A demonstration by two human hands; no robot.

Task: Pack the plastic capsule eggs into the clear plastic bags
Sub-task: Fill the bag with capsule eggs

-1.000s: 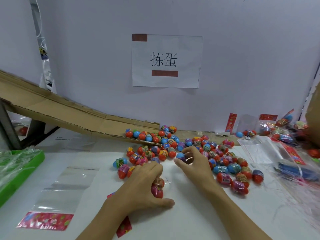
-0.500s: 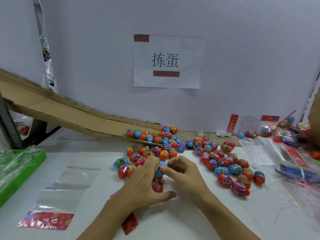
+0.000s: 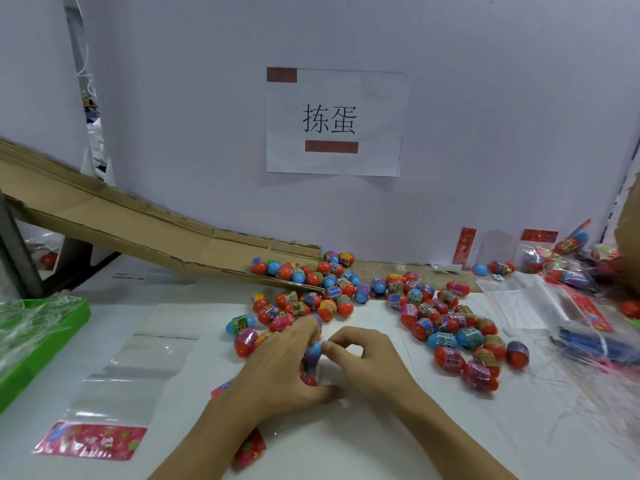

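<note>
My left hand [image 3: 277, 372] grips a clear plastic bag with a red header [image 3: 251, 445] that holds capsule eggs [image 3: 309, 365], its mouth turned toward the pile. My right hand [image 3: 363, 358] pinches a blue egg [image 3: 316, 348] with thumb and forefinger at the bag's mouth, touching my left fingers. Several loose red, blue and purple capsule eggs [image 3: 450, 327] lie scattered on the white table beyond and to the right of both hands. An empty clear bag [image 3: 138, 372] with a red header lies flat at the left.
A cardboard ramp [image 3: 138, 230] slopes down from the left to the egg pile. A green tray [image 3: 38, 341] with clear wrap sits at the left edge. Filled bags and spare bags [image 3: 554, 299] crowd the right side. A paper sign [image 3: 334, 123] hangs on the wall.
My right hand picked a blue egg from the pile and carried it left to the bag in my left hand. The left hand stayed in place.
</note>
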